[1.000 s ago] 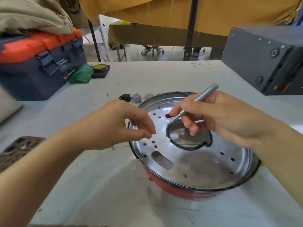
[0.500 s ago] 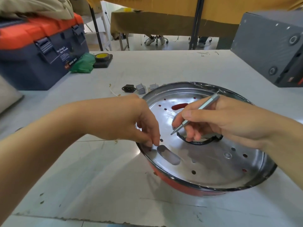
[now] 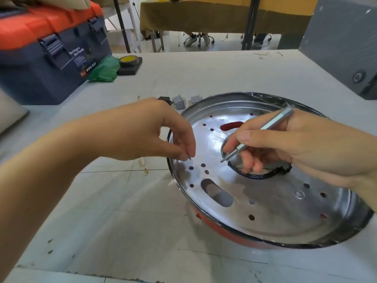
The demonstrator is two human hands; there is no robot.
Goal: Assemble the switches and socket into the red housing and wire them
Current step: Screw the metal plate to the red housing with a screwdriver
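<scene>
Head view, left hand pinching tiny screw, right hand gripping screwdriver, socket half hidden.

The perforated plate inside the red housing is shiny, mirror-bright metal. The screwdriver is matt grey metal. The counter looks dull, scuffed grey.

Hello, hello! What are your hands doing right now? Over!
Left hand pinches a small screw over the metal plate. Right hand grips the screwdriver. Nothing blocking.

Bright even daylight, glare on the shiny metal plate, soft shadows on the table, wide-angle bending at edges
</scene>
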